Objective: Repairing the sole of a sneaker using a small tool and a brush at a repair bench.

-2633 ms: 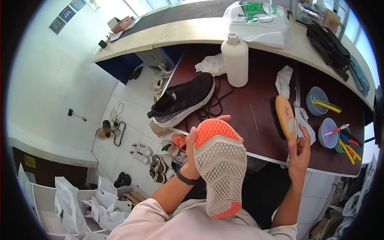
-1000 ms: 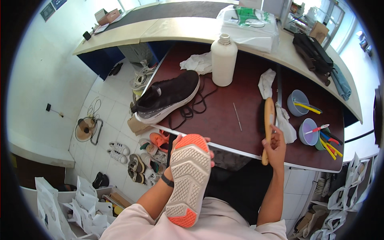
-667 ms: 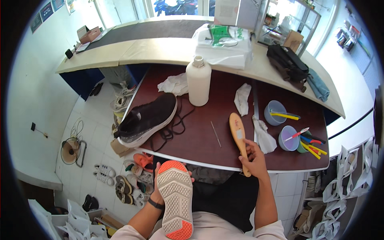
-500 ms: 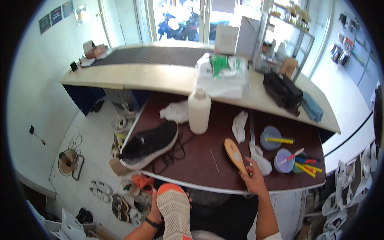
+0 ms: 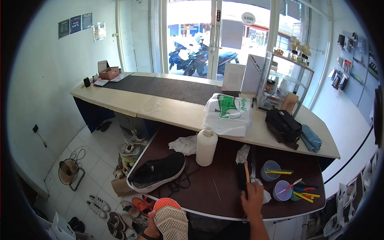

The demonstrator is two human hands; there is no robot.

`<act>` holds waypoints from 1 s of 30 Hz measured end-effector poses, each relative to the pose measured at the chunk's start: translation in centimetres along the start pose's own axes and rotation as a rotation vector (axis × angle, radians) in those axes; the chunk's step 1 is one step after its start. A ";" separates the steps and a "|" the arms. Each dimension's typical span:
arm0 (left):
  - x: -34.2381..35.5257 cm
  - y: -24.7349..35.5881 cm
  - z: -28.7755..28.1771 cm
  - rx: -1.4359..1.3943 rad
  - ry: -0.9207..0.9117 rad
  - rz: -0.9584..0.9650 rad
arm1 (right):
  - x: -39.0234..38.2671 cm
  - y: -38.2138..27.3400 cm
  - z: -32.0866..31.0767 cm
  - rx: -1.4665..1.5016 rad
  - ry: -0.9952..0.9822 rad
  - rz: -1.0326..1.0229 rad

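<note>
My left hand holds a shoe at the bottom edge, its patterned sole with orange toe facing me. My right hand grips a wooden brush on the dark red desk, black bristles showing on the brush's left side. A black sneaker sits at the desk's left beside loose laces. Behind are a white bottle and crumpled white cloth. A thin metal rod lies left of the brush; cups of coloured-handled tools stand to the right.
A beige counter spans the back, carrying a plastic bag, black bag, blue cloth and glass case. Several shoes and a fan are on the left floor. Glass doors show motorbikes outside.
My view has tilted up, bringing the doors into sight and lowering desk and hands in the picture. The brush has turned from wooden back upward to bristles showing on its left.
</note>
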State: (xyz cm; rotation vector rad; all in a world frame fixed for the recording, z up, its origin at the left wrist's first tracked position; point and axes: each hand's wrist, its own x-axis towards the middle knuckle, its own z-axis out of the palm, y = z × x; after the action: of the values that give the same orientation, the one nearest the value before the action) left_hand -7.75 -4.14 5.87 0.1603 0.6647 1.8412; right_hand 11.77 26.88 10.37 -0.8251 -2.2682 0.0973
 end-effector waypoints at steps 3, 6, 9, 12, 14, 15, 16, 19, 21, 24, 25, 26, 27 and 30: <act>0.7 -0.5 -1.0 0.150 0.131 0.028 | -2.2 -3.3 0.8 0.260 -0.113 -0.095; 0.9 -1.4 -1.1 0.146 0.107 -0.093 | -3.4 -6.6 2.1 0.341 -0.189 -0.100; 0.9 -2.3 -0.2 0.188 0.095 -0.179 | -4.1 -6.5 4.1 0.363 -0.198 -0.094; 0.6 -2.2 1.8 0.248 0.096 -0.170 | -4.1 -6.2 4.9 0.414 -0.246 -0.048; 0.2 -2.3 2.8 0.251 0.118 -0.173 | -4.2 -6.2 5.1 0.451 -0.306 -0.005; 0.1 -2.4 3.2 0.250 0.136 -0.177 | -4.2 -6.2 5.3 0.479 -0.218 0.004; 0.0 -2.5 3.5 0.249 0.138 -0.173 | -4.2 -6.2 5.3 0.506 -0.131 0.014; -0.6 -2.9 4.0 0.270 0.145 -0.173 | -4.1 -6.1 4.9 0.431 -0.083 0.062; -0.9 -2.8 4.3 0.294 0.098 -0.163 | -4.3 -5.6 4.7 0.386 -0.149 0.046; -1.1 -2.7 3.8 0.285 0.112 -0.131 | -4.0 -5.6 4.2 0.324 -0.219 0.036; -1.4 -2.6 3.9 0.289 0.119 -0.143 | -3.8 -5.7 4.0 0.307 -0.223 0.030; -1.6 -2.4 3.9 0.300 0.101 -0.116 | -3.9 -5.7 4.0 0.309 -0.227 0.043; -1.5 -2.2 4.0 0.311 0.077 -0.087 | -3.9 -5.5 4.0 0.299 -0.274 0.066; -1.1 -2.5 4.2 0.351 0.102 -0.072 | -3.1 -5.1 3.9 0.257 -0.368 0.113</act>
State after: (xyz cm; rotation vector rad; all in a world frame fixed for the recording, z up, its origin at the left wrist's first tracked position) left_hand -3.51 -3.02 8.34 0.2698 1.0503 1.6605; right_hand 8.20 21.58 7.09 -0.8497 -2.4733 0.6257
